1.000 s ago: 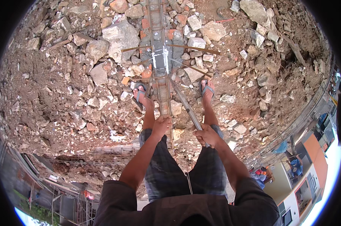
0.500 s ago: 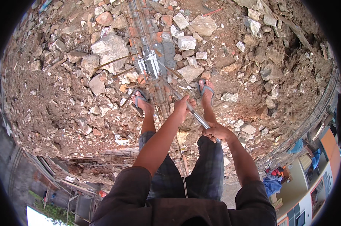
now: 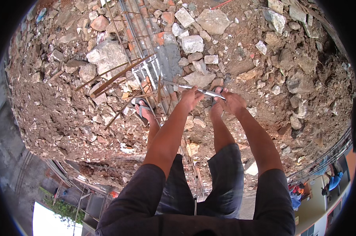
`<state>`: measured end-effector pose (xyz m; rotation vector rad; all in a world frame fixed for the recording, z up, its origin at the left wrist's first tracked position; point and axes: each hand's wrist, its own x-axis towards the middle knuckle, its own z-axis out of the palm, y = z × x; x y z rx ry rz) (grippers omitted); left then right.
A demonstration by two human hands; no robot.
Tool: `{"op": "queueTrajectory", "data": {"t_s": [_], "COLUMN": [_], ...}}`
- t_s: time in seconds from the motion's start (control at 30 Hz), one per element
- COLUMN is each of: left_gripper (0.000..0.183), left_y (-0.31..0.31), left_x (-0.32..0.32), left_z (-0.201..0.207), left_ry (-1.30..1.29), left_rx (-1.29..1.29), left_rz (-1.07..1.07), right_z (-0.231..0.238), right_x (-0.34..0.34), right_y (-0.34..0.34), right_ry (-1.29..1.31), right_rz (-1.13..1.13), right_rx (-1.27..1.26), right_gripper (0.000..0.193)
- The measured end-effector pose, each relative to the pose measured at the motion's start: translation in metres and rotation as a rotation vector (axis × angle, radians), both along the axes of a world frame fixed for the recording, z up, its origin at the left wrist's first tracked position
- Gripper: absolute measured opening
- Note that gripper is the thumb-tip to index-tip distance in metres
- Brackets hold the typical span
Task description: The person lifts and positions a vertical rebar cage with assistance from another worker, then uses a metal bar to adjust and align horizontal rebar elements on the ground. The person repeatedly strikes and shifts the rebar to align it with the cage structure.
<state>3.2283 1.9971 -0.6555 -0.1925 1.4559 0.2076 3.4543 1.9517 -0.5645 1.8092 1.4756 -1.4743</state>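
Note:
Both my hands are closed around a silver metal rod [image 3: 212, 93] that lies slanted across the front of my body. My left hand [image 3: 191, 98] grips its middle, and my right hand [image 3: 233, 103] holds the shiny end. The rod's thinner, darker end points left over a run of rusty rebar [image 3: 136, 37], near white-smeared bars [image 3: 146, 72]; whether it touches them I cannot tell. Thin brown strips [image 3: 117, 80] lie slanted across the rebar. My feet, in grey flip-flops [image 3: 143, 110], stand on either side of it.
Broken rocks and loose brown soil surround me, with a large pale rock [image 3: 107, 57] left of the rebar and a white block [image 3: 192, 44] to its right. More rebar [image 3: 123, 162] lies behind my feet. A building [image 3: 323, 200] stands at the lower right.
The rod has swung to a flatter angle, its right end rising with my right hand. My left hand has moved slightly upward. The brown strips have shifted and now lie raised across the rebar.

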Motion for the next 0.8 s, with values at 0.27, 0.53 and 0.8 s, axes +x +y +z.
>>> {"op": "queueTrajectory", "data": {"t_s": [0.27,0.53,0.8], "left_gripper": [0.022,0.029,0.028], "left_y": [0.009,0.009,0.011], "left_x": [0.017,0.023,0.017], "left_z": [-0.035,-0.049,-0.022], "left_ry": [-0.016,0.109,0.094], "left_rx": [0.045,0.044,-0.043], "left_rz": [0.194,0.239,0.243], "right_z": [-0.091,-0.099,-0.058], "right_x": [0.04,0.034,0.011], "right_y": [0.029,0.036,0.063], "right_ry": [0.074,0.05,-0.062], "right_rz": [0.181,0.139,0.013], "right_rx": [0.163,0.093,-0.378], "right_gripper": [0.068,0.069,0.093]}}
